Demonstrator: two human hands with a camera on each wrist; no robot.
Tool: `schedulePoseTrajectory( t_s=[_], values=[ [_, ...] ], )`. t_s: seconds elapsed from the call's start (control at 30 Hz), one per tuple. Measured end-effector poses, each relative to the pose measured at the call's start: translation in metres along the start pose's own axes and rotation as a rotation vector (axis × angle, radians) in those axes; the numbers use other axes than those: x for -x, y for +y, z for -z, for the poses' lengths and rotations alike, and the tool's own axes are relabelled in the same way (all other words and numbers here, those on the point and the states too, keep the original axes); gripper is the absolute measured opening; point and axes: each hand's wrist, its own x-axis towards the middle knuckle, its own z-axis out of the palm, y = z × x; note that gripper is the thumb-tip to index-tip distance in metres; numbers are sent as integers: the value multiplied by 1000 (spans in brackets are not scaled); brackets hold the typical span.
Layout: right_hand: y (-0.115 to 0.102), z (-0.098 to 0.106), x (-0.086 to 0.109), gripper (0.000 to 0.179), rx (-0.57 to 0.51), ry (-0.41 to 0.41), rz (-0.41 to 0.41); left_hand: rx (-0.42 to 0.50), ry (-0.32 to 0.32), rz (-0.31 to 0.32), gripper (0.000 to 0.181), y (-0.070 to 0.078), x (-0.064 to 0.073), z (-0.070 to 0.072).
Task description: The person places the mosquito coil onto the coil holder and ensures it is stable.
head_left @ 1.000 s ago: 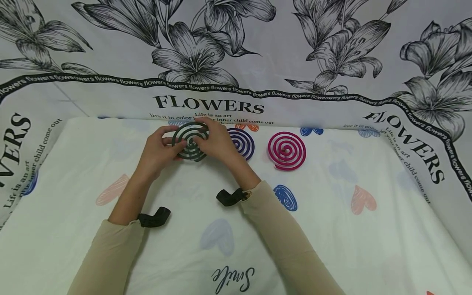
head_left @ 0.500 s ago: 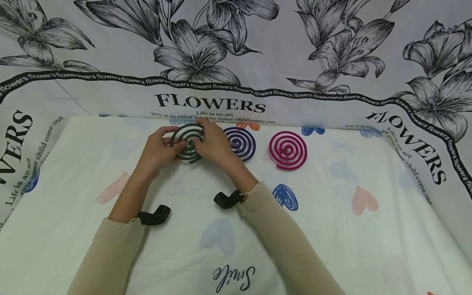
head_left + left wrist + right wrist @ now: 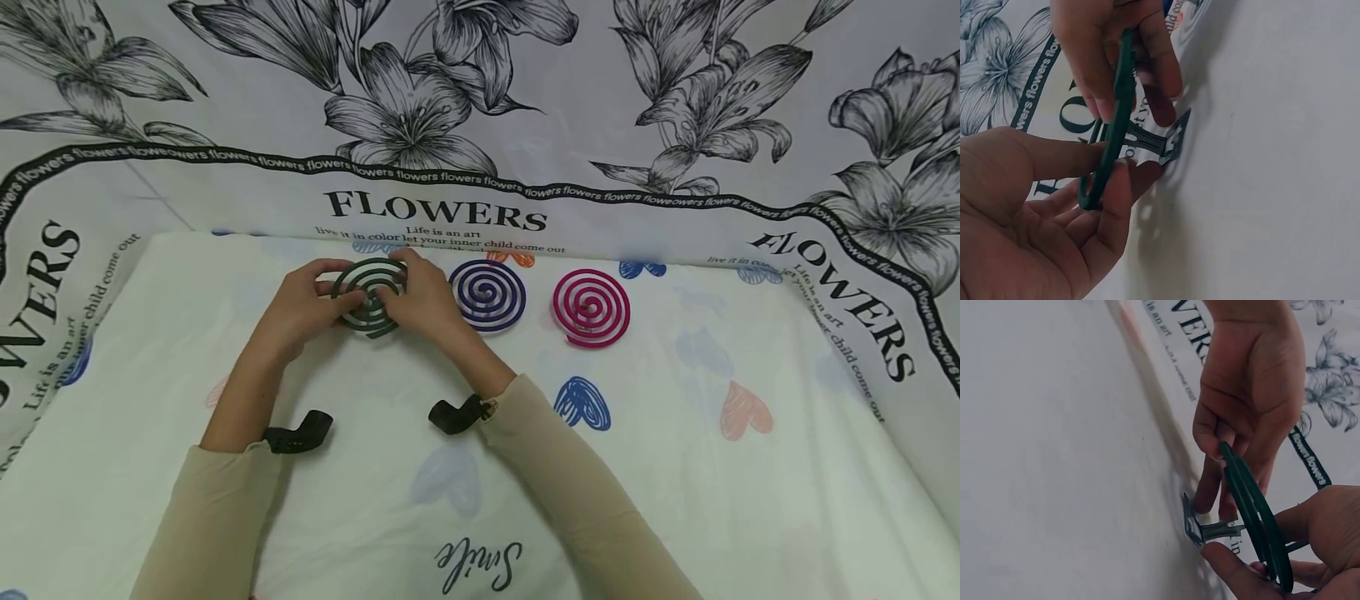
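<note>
A green mosquito coil point(image 3: 1120, 109) stands tilted up, its spiral face showing between both hands in the head view. My left hand point(image 3: 295, 304) pinches its left edge, thumb laid on the face and fingers behind. From the other side my right hand point(image 3: 426, 298) pinches it near the centre and top right, thumb on the face. Behind the coil, in both wrist views, a small metal coil stand point(image 3: 1217, 531) with a flat base sits among the fingertips, near the white cloth point(image 3: 1272, 187). Parts of the stand are hidden by fingers.
Right of the hands lie a dark blue coil point(image 3: 487, 296) and a pink coil point(image 3: 592, 307), flat on the heart-printed cloth. A flower-printed sheet point(image 3: 525, 150) rises behind them. Black wrist cameras point(image 3: 300, 433) sit on both wrists.
Both hands have shifted slightly left together with the green coil, leaving more of the dark blue coil visible. The grip looks the same, and the whole view has drifted a little.
</note>
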Motion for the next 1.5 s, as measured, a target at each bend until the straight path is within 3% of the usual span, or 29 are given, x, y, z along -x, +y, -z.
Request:
schedulePoseTrajectory(
  t_s=[0.17,0.53,1.0,1.5],
  values=[
    [2,-2,-2,55,-41,-12,-20,16,-26,10,70,-3,0,4],
    [1,2,-6,55,-102,-21,2,9,1,-32,69,1,3,5],
    [2,-2,-14,56,-235,-60,-76,-20,2,-2,71,2,6,12],
    [0,-7,-13,53,-167,-49,-83,-43,-21,21,70,-1,2,12]
  ],
)
